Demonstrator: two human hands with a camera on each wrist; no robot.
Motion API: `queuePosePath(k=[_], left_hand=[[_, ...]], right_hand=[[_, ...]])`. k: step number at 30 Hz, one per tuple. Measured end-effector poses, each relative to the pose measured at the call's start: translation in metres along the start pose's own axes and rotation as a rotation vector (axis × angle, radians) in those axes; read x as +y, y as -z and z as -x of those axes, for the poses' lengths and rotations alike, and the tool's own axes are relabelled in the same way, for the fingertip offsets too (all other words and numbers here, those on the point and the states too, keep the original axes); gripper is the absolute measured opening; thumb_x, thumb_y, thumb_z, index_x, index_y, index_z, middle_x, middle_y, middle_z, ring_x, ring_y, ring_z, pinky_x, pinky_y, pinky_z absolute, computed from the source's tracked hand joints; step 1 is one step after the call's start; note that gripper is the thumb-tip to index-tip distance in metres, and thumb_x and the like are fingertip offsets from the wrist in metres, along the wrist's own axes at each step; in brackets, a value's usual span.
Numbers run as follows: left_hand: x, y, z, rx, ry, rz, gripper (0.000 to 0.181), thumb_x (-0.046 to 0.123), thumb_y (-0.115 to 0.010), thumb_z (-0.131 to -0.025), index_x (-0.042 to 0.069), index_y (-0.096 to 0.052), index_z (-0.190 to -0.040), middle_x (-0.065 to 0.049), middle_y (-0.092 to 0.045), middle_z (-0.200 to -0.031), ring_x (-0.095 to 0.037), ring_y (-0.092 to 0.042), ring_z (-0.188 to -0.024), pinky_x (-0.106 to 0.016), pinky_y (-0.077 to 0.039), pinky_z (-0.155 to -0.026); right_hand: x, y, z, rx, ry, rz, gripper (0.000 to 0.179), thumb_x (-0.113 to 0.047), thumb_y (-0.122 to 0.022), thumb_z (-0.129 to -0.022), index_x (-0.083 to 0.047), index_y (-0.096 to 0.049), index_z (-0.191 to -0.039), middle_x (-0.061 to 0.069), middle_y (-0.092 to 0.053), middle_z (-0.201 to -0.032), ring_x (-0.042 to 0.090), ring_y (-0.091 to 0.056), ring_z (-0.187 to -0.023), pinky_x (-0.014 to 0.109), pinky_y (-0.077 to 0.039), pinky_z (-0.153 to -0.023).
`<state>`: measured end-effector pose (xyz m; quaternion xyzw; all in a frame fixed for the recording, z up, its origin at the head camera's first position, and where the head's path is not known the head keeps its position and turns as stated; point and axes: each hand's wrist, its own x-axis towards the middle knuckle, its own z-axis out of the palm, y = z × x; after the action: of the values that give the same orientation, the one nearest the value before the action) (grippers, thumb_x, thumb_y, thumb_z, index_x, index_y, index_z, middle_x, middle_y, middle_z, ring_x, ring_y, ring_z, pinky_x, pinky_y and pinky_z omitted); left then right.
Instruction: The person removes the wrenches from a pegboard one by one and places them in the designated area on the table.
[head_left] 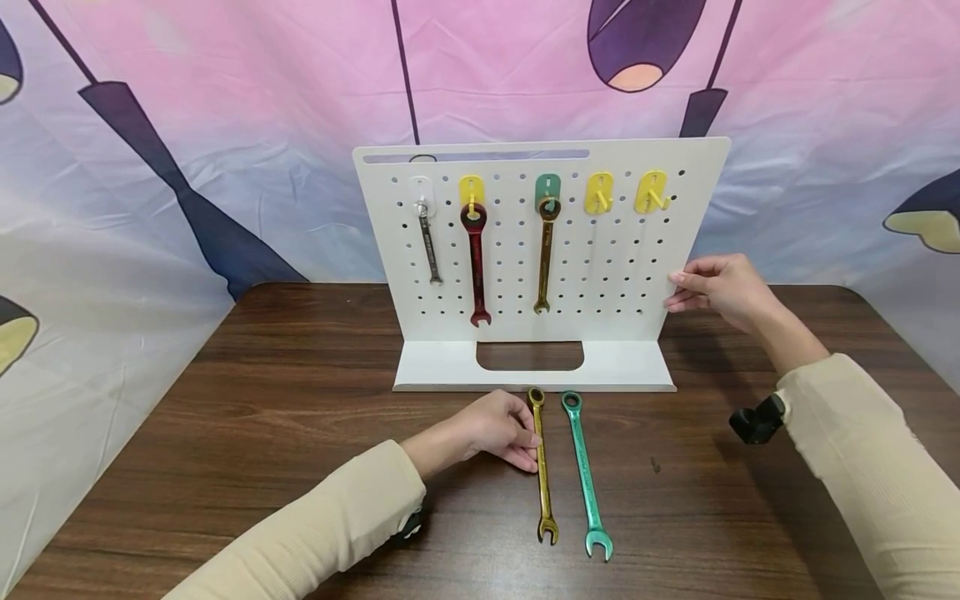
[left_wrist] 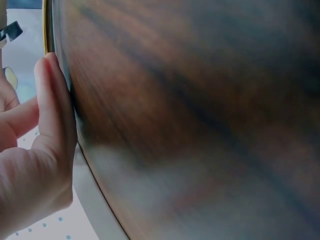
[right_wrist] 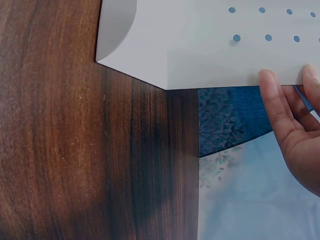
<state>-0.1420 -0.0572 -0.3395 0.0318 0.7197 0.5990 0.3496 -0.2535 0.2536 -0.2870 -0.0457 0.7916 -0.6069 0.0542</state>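
On the table, my left hand (head_left: pixel 504 431) pinches a yellow-gold combination wrench (head_left: pixel 542 467) by its shaft, its ring end near the pegboard's base. In the left wrist view a thin golden edge of that wrench (left_wrist: pixel 48 30) shows past the fingertips. A green combination wrench (head_left: pixel 585 475) lies just right of it. My right hand (head_left: pixel 723 287) grips the right edge of the white pegboard (head_left: pixel 517 250), thumb at the front. In the right wrist view, fingers (right_wrist: pixel 272 95) meet that edge.
From hooks on the pegboard hang a small silver wrench (head_left: pixel 430 246), a red wrench (head_left: pixel 477 267) and a bronze wrench (head_left: pixel 545 258). Two yellow hooks (head_left: pixel 599 193) at the right hold nothing. The wooden table (head_left: pixel 300 400) ends at a patterned cloth backdrop (head_left: pixel 262 125).
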Motion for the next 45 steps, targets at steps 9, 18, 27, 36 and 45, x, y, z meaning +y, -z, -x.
queuePosePath(k=[9, 18, 27, 36, 45], left_hand=[[0.000, -0.003, -0.001, 0.032, 0.018, -0.012, 0.017, -0.016, -0.052, -0.084, -0.004, -0.048, -0.072, -0.016, -0.058, -0.061, -0.020, -0.061, -0.054, -0.033, -0.058, -0.061], [0.001, -0.006, -0.001, 0.067, 0.030, -0.057, 0.016, -0.014, -0.054, -0.084, -0.005, -0.049, -0.073, -0.016, -0.057, -0.061, -0.020, -0.061, -0.053, -0.033, -0.058, -0.058], [0.002, -0.004, 0.000, 0.102, 0.052, -0.069, 0.011, -0.013, -0.056, -0.083, -0.007, -0.051, -0.075, -0.014, -0.056, -0.059, -0.019, -0.061, -0.051, -0.032, -0.058, -0.057], [0.006, 0.004, -0.001, 0.090, 0.044, -0.040, 0.003, -0.012, -0.055, -0.084, -0.012, -0.053, -0.083, -0.014, -0.055, -0.061, -0.017, -0.059, -0.049, -0.031, -0.058, -0.058], [0.024, 0.015, 0.001, 0.118, 0.017, -0.041, 0.006, -0.009, -0.055, -0.086, -0.009, -0.053, -0.092, -0.014, -0.057, -0.066, -0.016, -0.060, -0.051, -0.029, -0.058, -0.058]], right_hand=[[0.000, 0.000, 0.000, -0.006, -0.004, -0.036, 0.015, -0.011, -0.059, -0.089, 0.002, -0.065, -0.085, 0.007, -0.066, -0.079, 0.022, -0.067, -0.070, 0.044, -0.054, -0.077], [0.000, 0.000, 0.001, -0.001, -0.005, -0.017, 0.016, -0.012, -0.059, -0.089, 0.003, -0.065, -0.086, 0.007, -0.067, -0.079, 0.021, -0.067, -0.070, 0.046, -0.053, -0.079], [0.001, 0.001, 0.000, 0.001, -0.008, 0.004, 0.018, -0.014, -0.060, -0.089, 0.004, -0.064, -0.087, 0.006, -0.066, -0.079, 0.021, -0.067, -0.071, 0.045, -0.054, -0.078], [0.001, 0.001, -0.001, -0.005, 0.001, -0.021, 0.017, -0.013, -0.060, -0.088, 0.003, -0.064, -0.085, 0.008, -0.066, -0.077, 0.022, -0.067, -0.070, 0.042, -0.055, -0.076], [0.001, 0.001, -0.002, -0.011, 0.008, -0.034, 0.017, -0.013, -0.060, -0.088, 0.003, -0.065, -0.084, 0.008, -0.066, -0.077, 0.022, -0.067, -0.070, 0.040, -0.056, -0.074]])
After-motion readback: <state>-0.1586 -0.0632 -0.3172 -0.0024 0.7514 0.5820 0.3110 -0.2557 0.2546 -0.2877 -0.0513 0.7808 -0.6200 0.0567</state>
